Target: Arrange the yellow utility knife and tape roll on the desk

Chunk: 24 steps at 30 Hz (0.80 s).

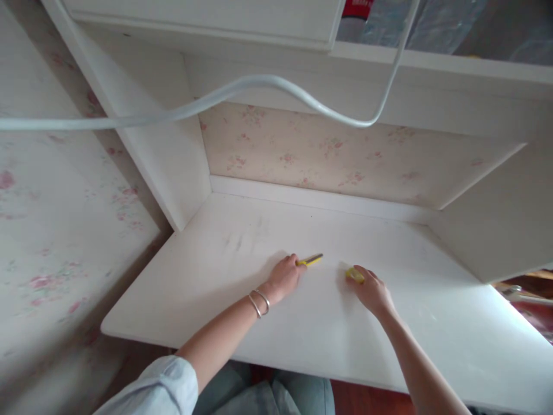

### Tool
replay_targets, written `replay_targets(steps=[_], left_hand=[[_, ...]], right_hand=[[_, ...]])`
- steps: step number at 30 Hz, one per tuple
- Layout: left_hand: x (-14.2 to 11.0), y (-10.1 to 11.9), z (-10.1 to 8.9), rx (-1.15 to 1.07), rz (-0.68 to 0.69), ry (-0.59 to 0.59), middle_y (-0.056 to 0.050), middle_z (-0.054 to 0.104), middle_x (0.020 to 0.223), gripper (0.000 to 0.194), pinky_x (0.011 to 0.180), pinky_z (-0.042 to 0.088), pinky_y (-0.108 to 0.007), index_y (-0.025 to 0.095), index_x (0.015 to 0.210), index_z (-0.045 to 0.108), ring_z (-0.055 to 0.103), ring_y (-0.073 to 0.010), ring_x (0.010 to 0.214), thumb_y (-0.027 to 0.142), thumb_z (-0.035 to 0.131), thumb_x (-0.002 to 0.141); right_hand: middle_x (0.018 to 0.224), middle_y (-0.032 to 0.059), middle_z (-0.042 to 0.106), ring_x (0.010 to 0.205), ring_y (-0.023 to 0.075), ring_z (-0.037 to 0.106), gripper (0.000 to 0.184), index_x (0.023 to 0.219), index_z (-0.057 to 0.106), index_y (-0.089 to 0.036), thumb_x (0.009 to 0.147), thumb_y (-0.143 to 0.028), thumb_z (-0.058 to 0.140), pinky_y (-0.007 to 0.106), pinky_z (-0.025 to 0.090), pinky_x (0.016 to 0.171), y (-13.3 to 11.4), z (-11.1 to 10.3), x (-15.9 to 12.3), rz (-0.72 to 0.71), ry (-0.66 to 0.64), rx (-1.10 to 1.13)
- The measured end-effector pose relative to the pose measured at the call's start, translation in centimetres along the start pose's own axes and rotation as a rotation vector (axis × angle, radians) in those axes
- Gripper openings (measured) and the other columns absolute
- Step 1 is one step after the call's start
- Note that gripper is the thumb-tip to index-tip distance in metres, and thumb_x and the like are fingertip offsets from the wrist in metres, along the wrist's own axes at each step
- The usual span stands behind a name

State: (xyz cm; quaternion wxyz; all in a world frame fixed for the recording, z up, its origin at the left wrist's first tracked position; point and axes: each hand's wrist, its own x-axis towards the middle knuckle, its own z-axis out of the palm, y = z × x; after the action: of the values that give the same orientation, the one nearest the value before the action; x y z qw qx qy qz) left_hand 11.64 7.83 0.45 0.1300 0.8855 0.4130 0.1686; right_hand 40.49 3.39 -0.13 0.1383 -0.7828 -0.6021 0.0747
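Observation:
My left hand (284,278), with two silver bangles on the wrist, rests on the white desk (224,300). Its fingers are closed on a thin yellow tool (311,260) whose dark tip points right along the desktop. My right hand (370,290) lies a little to the right, fingers curled over a small yellow object (354,274) pressed on the desk surface. The two hands are a short gap apart near the desk's middle.
A white cable (259,83) hangs across the view above the desk. White side panels (173,155) and floral wallpaper (328,153) enclose the desk alcove. A shelf above holds plastic-wrapped items (432,23). Faint grey smudges (237,239) mark the desktop at back left.

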Motion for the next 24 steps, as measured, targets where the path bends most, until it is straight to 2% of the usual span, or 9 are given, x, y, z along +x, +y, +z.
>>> replay_targets(steps=[4,7,10,13,17,21,24], left_hand=[[-3.3,-6.6,-3.1,-0.042,-0.148,0.173,-0.005,0.061,0.100,0.021,0.087,0.047,-0.032,0.021,0.111,0.060,0.057,-0.0194,0.096,0.016,0.049,0.093],[-6.0,-10.3,-4.8,-0.063,-0.206,0.236,-0.005,0.063,0.101,0.018,0.088,0.048,-0.033,0.020,0.108,0.061,0.059,-0.0193,0.096,0.019,0.053,0.092],[-8.3,-12.2,-5.6,-0.084,-0.195,0.277,-0.005,0.064,0.105,0.020,0.092,0.047,-0.034,0.021,0.110,0.063,0.059,-0.0191,0.100,0.021,0.051,0.094],[-9.7,-12.7,-5.6,-0.092,-0.193,0.328,-0.005,0.066,0.108,0.023,0.094,0.047,-0.036,0.022,0.111,0.064,0.059,-0.0189,0.102,0.022,0.047,0.096],[-9.9,-12.4,-5.6,-0.107,-0.205,0.341,-0.004,0.068,0.106,0.023,0.092,0.048,-0.035,0.022,0.109,0.066,0.060,-0.0181,0.099,0.020,0.047,0.096],[-9.6,-12.2,-5.9,-0.119,-0.211,0.331,-0.003,0.069,0.106,0.023,0.092,0.048,-0.036,0.022,0.107,0.066,0.060,-0.0182,0.098,0.019,0.047,0.096],[-9.6,-12.2,-6.1,-0.107,-0.208,0.318,-0.003,0.069,0.106,0.024,0.092,0.047,-0.036,0.022,0.106,0.067,0.060,-0.0184,0.098,0.017,0.045,0.096]], right_hand=[[0.122,0.0068,0.064,0.099,0.0238,0.064,0.046,0.127,0.056,-0.025,0.084,-0.041,0.053,0.032,0.047,0.079,-7.6,2.1,0.0,-0.150,-0.053,0.060],[0.119,0.0062,0.066,0.100,0.0223,0.064,0.046,0.126,0.056,-0.024,0.082,-0.037,0.055,0.031,0.047,0.083,-14.2,3.9,-0.6,-0.282,-0.124,0.142],[0.119,0.0056,0.066,0.101,0.0214,0.063,0.046,0.125,0.056,-0.024,0.080,-0.035,0.058,0.030,0.046,0.085,-20.5,5.3,-1.4,-0.396,-0.186,0.208],[0.118,0.0050,0.066,0.101,0.0208,0.064,0.047,0.127,0.054,-0.025,0.080,-0.033,0.058,0.029,0.045,0.085,-25.1,5.9,-2.0,-0.489,-0.224,0.254],[0.115,0.0044,0.066,0.097,0.0204,0.065,0.039,0.122,0.056,-0.026,0.083,-0.032,0.056,0.028,0.045,0.080,-27.8,6.1,-2.3,-0.549,-0.272,0.259],[0.119,0.0046,0.064,0.097,0.0196,0.064,0.042,0.125,0.054,-0.027,0.085,-0.038,0.057,0.028,0.044,0.081,-27.6,6.0,-1.8,-0.528,-0.279,0.289],[0.124,0.0058,0.061,0.102,0.0197,0.061,0.049,0.129,0.050,-0.024,0.083,-0.038,0.060,0.029,0.043,0.087,-27.3,5.9,-0.4,-0.477,-0.224,0.335]])
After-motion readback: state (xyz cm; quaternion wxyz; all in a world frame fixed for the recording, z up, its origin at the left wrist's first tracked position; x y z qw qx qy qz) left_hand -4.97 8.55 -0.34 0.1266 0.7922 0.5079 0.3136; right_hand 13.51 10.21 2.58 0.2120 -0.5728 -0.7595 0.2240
